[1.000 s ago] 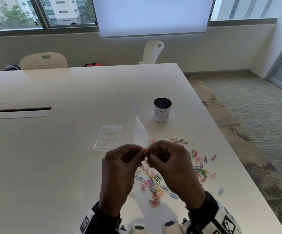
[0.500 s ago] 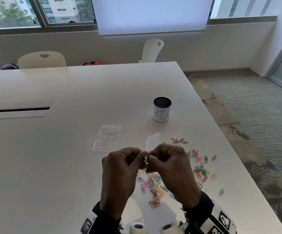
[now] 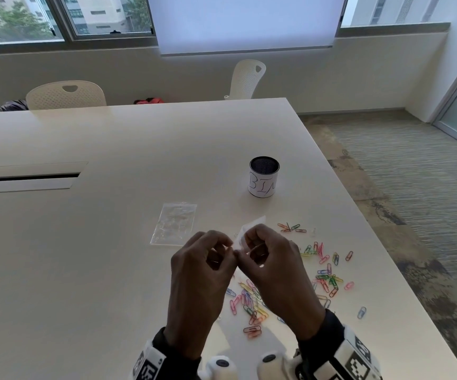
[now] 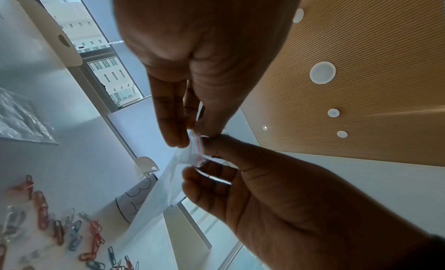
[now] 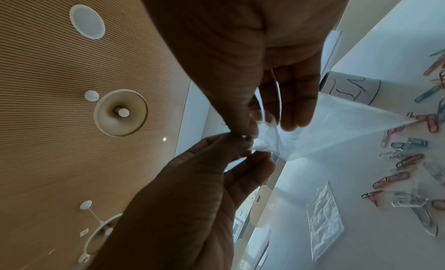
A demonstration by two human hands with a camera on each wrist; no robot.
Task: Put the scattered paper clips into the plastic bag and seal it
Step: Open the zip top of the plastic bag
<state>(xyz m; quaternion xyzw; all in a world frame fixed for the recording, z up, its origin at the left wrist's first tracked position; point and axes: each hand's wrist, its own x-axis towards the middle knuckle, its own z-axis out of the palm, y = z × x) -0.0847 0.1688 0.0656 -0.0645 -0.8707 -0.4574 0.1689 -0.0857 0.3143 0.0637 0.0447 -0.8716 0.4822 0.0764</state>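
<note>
A small clear plastic bag (image 3: 250, 228) is held above the table by its mouth, between both hands. My left hand (image 3: 230, 249) pinches one lip and my right hand (image 3: 243, 252) pinches the other. In the left wrist view the bag (image 4: 166, 188) hangs down from its red zip strip (image 4: 198, 150), with my left hand (image 4: 192, 139) above and my right hand (image 4: 202, 159) below. The right wrist view shows the bag (image 5: 325, 129) stretching away from my right hand (image 5: 265, 125). Coloured paper clips (image 3: 249, 300) lie scattered on the white table (image 3: 112, 270) under and right of my hands.
A second clear bag (image 3: 173, 224) lies flat on the table left of the held one. A white cup marked BIN (image 3: 263, 176) stands beyond the clips. The table's right edge (image 3: 402, 270) runs close to the outer clips (image 3: 361, 312). Two chairs stand at the far side.
The held bag, which stood tall above my fingers, has tipped down and away and now shows only a short piece. Both hands keep their pinch at about the same place.
</note>
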